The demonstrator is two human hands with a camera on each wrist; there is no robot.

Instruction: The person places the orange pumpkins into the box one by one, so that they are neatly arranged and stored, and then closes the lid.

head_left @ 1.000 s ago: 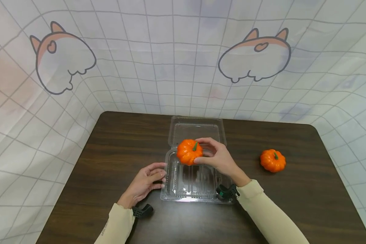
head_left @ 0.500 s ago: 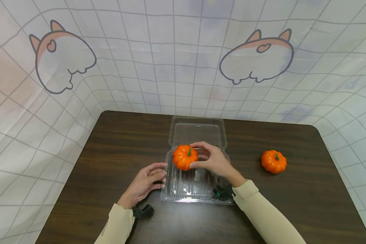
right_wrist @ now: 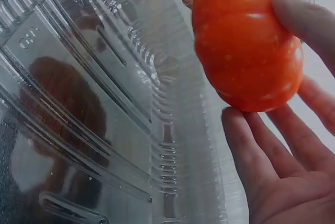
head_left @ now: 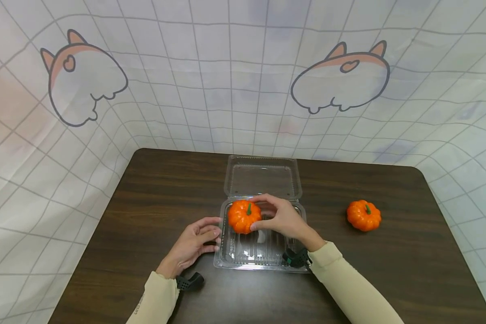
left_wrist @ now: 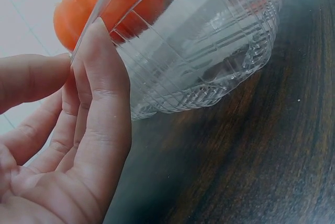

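My right hand [head_left: 284,218] grips a small orange pumpkin [head_left: 241,217] with a green stem, between thumb and fingers. The pumpkin is over the left back part of a clear plastic clamshell container [head_left: 261,260]; the right wrist view shows the pumpkin [right_wrist: 246,41] held above the ribbed base. At the container's left edge is my left hand [head_left: 194,240]. In the left wrist view its thumb and forefinger pinch the clear rim [left_wrist: 90,28]. The container's lid [head_left: 263,177] lies folded back, away from me.
A second orange pumpkin [head_left: 363,215] sits on the dark wooden table [head_left: 158,189], right of the container. A pale grid-patterned curtain [head_left: 210,81] surrounds the table's back and sides. Each wrist wears a black strap [head_left: 189,281].
My right hand has brought the pumpkin a little left and nearer to me, over the container base. My left hand stays at the rim, and the other pumpkin has not moved.
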